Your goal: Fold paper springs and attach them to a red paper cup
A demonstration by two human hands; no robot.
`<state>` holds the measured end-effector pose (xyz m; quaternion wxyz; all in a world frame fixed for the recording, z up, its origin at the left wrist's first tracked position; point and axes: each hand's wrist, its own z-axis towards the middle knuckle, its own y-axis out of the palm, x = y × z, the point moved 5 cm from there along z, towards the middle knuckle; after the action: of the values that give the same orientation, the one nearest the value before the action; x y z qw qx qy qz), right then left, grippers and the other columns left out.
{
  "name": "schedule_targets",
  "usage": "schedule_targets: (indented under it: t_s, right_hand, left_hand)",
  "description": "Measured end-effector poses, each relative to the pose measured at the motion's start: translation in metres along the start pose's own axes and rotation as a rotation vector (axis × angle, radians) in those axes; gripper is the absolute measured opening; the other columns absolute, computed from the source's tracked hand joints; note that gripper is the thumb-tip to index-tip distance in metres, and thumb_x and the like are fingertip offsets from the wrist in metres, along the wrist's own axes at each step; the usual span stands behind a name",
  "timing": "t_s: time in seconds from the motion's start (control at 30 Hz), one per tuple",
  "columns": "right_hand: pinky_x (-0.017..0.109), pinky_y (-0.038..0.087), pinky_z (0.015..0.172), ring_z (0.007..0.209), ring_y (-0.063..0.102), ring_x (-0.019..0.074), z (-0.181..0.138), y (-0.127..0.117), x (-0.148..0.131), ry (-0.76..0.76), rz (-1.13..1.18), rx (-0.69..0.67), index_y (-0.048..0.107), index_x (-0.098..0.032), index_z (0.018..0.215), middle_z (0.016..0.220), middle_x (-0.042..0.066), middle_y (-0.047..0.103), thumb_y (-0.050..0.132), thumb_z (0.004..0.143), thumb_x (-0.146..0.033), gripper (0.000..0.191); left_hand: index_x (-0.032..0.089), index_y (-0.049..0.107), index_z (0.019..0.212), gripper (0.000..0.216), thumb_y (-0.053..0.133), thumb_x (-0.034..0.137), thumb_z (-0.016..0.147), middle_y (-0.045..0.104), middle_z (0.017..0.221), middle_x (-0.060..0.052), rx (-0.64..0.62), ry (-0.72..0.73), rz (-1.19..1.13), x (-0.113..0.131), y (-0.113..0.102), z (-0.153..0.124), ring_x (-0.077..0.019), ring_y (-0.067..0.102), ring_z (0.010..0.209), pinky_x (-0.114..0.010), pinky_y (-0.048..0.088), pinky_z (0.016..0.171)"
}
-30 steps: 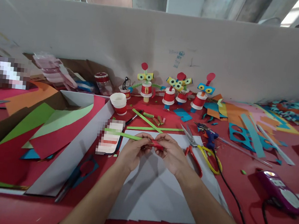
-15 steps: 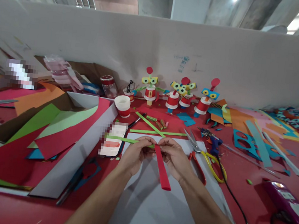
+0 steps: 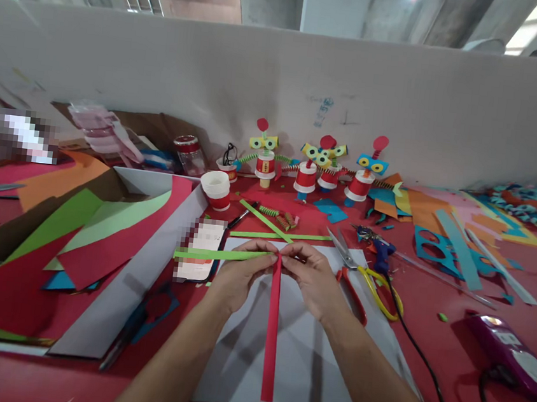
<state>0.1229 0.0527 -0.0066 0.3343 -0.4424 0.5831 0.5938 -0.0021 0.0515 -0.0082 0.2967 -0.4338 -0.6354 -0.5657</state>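
A narrow red strip [image 3: 272, 336] and a bright green strip [image 3: 224, 255] meet at a corner between the person's hands, above the far part of the white paper [image 3: 231, 370]. The left hand [image 3: 241, 278] and right hand [image 3: 312, 282] are closed, their fingertips pinching that corner. The red strip runs straight toward the person, its end close to the paper's near edge; whether it touches the paper is unclear. The green strip reaches leftward over the phone [image 3: 206, 236].

Bare paper lies on both sides of the red strip, between the forearms. Beyond the hands, two crossed green strips [image 3: 260, 216] rest flat. Open scissors [image 3: 361, 269] and a red-handled tool [image 3: 359, 305] lie just beside the right hand, the glue gun [image 3: 382, 254] past them. A box [image 3: 116, 300] flanks the left side.
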Motion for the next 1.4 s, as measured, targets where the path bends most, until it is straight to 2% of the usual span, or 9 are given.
schedule_targets:
  t_s: [0.2,0.33,0.67,0.97,1.2,1.4]
  right_hand:
    - [0.028,0.047,0.071,0.073,0.056,0.0123,-0.004,0.003,-0.009,-0.040,0.034,-0.014,0.067,-0.023,0.081,0.077,-0.002,0.061,0.076,0.062,-0.022,0.021]
    - [0.027,0.048,0.072,0.076,0.056,0.0120,-0.006,0.004,-0.012,-0.090,-0.033,-0.033,0.065,-0.022,0.083,0.079,-0.002,0.061,0.076,0.064,-0.023,0.022]
    - [0.025,0.047,0.071,0.075,0.056,0.0113,-0.002,-0.002,-0.010,-0.123,-0.109,0.027,0.064,-0.022,0.082,0.077,-0.003,0.060,0.081,0.061,-0.025,0.027]
    - [0.025,0.048,0.071,0.076,0.056,0.0116,-0.004,-0.002,-0.011,-0.155,-0.093,0.018,0.062,-0.023,0.083,0.079,-0.003,0.060,0.080,0.063,-0.023,0.027]
    - [0.027,0.047,0.069,0.071,0.056,0.0114,-0.007,-0.002,-0.013,-0.218,-0.107,0.061,0.059,-0.023,0.082,0.075,-0.005,0.058,0.075,0.065,-0.018,0.024]
    - [0.030,0.047,0.074,0.075,0.057,0.0137,-0.008,0.002,-0.015,-0.195,-0.106,0.002,0.058,-0.024,0.085,0.079,-0.004,0.057,0.075,0.069,-0.025,0.024]
  left_hand:
    - [0.017,0.067,0.079,0.022,0.079,0.016,0.060,0.067,0.073,0.001,0.016,0.084,0.012,0.005,0.001,-0.002,-0.0090,0.060,0.065,-0.020,0.047,0.061]
    - [0.017,0.067,0.079,0.022,0.079,0.015,0.060,0.066,0.075,0.002,0.043,0.157,0.026,0.009,0.001,-0.003,-0.0079,0.058,0.065,-0.020,0.046,0.062]
    - [0.014,0.072,0.073,0.015,0.079,0.020,0.061,0.068,0.071,-0.002,0.006,0.031,-0.051,0.000,0.000,0.000,-0.0106,0.060,0.064,-0.023,0.047,0.063]
    - [0.015,0.072,0.068,0.013,0.080,0.021,0.060,0.067,0.068,-0.001,0.100,0.138,-0.061,0.000,0.002,-0.001,-0.0118,0.059,0.066,-0.025,0.047,0.064]
    - [0.016,0.073,0.073,0.009,0.077,0.021,0.067,0.068,0.074,-0.002,0.020,0.222,-0.039,-0.004,0.006,-0.002,-0.0136,0.059,0.074,-0.027,0.047,0.072]
    - [0.016,0.072,0.071,0.008,0.076,0.021,0.067,0.065,0.070,-0.001,0.022,0.248,-0.022,-0.003,0.006,-0.002,-0.0124,0.056,0.070,-0.025,0.045,0.069]
